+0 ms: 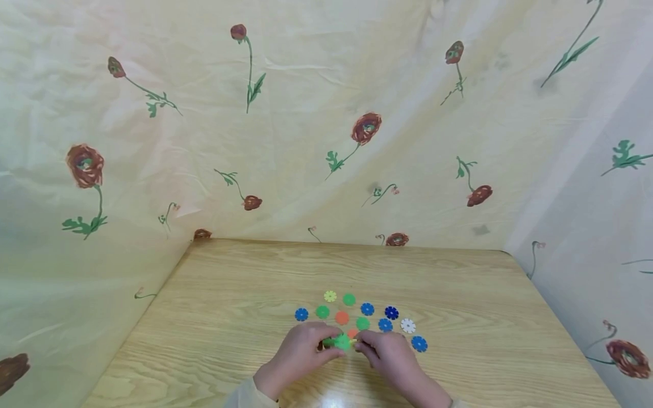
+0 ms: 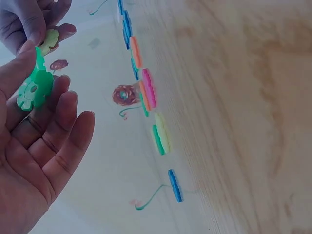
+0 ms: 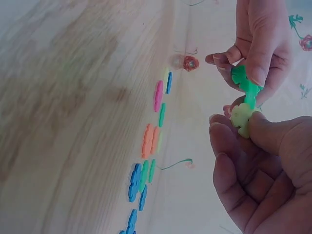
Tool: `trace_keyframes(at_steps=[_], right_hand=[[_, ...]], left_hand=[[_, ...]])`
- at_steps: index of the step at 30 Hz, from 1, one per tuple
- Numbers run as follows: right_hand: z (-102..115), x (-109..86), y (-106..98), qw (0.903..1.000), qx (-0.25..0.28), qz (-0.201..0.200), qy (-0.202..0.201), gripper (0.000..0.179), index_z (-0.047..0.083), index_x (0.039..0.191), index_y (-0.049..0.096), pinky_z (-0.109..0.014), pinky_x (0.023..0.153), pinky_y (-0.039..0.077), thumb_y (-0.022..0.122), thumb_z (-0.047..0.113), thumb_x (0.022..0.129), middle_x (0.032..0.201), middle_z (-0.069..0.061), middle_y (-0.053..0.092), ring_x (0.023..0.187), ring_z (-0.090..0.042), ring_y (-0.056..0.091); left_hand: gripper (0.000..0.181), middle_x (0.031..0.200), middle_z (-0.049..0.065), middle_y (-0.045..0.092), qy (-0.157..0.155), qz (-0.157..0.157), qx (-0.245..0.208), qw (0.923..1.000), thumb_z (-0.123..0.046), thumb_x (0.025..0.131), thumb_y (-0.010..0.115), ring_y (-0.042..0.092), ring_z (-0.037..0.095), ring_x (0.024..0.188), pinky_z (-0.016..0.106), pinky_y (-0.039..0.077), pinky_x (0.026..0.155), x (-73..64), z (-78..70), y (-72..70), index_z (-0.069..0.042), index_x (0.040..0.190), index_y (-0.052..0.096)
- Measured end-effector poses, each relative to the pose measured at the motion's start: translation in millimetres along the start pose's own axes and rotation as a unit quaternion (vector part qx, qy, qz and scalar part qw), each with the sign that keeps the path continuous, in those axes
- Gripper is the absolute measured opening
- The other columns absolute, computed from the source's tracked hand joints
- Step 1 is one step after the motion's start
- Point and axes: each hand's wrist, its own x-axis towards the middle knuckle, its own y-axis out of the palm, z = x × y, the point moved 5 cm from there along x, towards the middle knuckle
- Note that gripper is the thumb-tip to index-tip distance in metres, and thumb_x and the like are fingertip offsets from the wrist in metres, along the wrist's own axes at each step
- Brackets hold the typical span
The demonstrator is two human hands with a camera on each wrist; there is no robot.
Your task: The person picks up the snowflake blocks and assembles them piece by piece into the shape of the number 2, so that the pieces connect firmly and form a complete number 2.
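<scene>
Sleeve: pale fabric cuff [image 1: 250, 395] on the left forearm, nearest the person's body.
Left grip: left hand [image 1: 302, 350], raised over the near part of the wood-grain tabletop [image 1: 229, 294]; thumb and fingers pinch a green notched plastic piece [image 1: 343, 341], remaining fingers loosely bent.
Right grip: right hand [image 1: 390, 352], facing the left; thumb and fingertips narrowed to the thickness of a pale yellow notched plastic disc [image 3: 241, 119].
Held parts: between the hands, clear of the tabletop; yellow disc at the right-hand end of the green piece. Number of discs in the green piece, and whether the slots engage: cannot tell from here.
Near loose discs: blue notched plastic disc [image 1: 419, 343], right of the right hand; orange notched disc [image 1: 353, 334], partly hidden behind the hands.
Middle loose discs: white notched disc [image 1: 407, 325] at the right; second orange disc [image 1: 341, 317] between two green ones; dark blue disc [image 1: 391, 312] farther back.
Pink disc: bright pink [image 2: 149, 88], lying among the group.
Far loose discs: yellow-green disc [image 1: 330, 296] beside a green disc [image 1: 349, 299].
Backdrop: cream sheet [image 1: 306, 73] printed with red flowers, beyond the tabletop and along both sides.
</scene>
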Motion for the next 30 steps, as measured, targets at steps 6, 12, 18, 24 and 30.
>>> trace_keyframes(at_steps=[6, 12, 18, 24, 30], right_hand=[[6, 0.4, 1, 0.9992, -0.038, -0.011, -0.01, 0.012, 0.014, 0.081, 0.066, -0.018, 0.05, 0.04, 0.067, 0.012, 0.092, 0.064, 0.009, 0.06, 0.052, 0.005, 0.043], [6, 0.7, 5, 0.9983, -0.057, -0.013, -0.003, 0.011, 0.015, 0.081, 0.067, -0.018, 0.051, 0.04, 0.068, 0.013, 0.092, 0.067, 0.008, 0.063, 0.054, 0.006, 0.046], [8, 0.6, 3, 0.9993, -0.035, -0.013, 0.001, 0.012, 0.017, 0.082, 0.068, -0.019, 0.051, 0.04, 0.066, 0.014, 0.093, 0.068, 0.009, 0.063, 0.055, 0.005, 0.046], [9, 0.5, 3, 0.9998, -0.016, -0.015, -0.004, 0.011, 0.018, 0.084, 0.069, -0.018, 0.05, 0.041, 0.066, 0.02, 0.094, 0.072, 0.009, 0.065, 0.055, 0.006, 0.047], [-3, -2.1, -3, 0.9988, -0.024, -0.022, 0.035, 0.006, 0.019, 0.091, 0.072, -0.019, 0.053, 0.044, 0.067, 0.022, 0.093, 0.078, 0.012, 0.067, 0.058, 0.006, 0.049]], left_hand=[[0.013, 0.077, -0.017, 0.06, 0.016, 0.006, -0.008, 0.9998, -0.027, 0.085, 0.072, 0.042, -0.007, 0.062, 0.01, 0.039, 0.057, 2.5, -3.7, 3.0, -0.017, 0.094, 0.071], [0.011, 0.068, -0.017, 0.047, 0.002, 0.031, -0.007, 0.9995, -0.026, 0.087, 0.07, 0.038, -0.004, 0.059, 0.011, 0.036, 0.054, 3.9, -8.1, 4.4, -0.017, 0.087, 0.065], [0.028, 0.095, -0.013, 0.063, -0.023, 0.053, -0.031, 0.9978, -0.032, 0.092, 0.068, 0.051, -0.003, 0.07, 0.015, 0.045, 0.063, 1.8, -5.1, 5.9, -0.013, 0.113, 0.068], [0.031, 0.108, -0.01, 0.067, -0.021, 0.052, -0.053, 0.997, -0.037, 0.094, 0.065, 0.059, -0.002, 0.085, 0.019, 0.049, 0.074, 0.8, -4.0, 7.8, -0.017, 0.118, 0.068], [0.019, 0.094, -0.016, 0.063, -0.058, 0.038, -0.091, 0.9934, -0.034, 0.093, 0.067, 0.05, -0.002, 0.069, 0.018, 0.046, 0.062, 0.1, 2.3, 4.5, -0.021, 0.107, 0.069]])
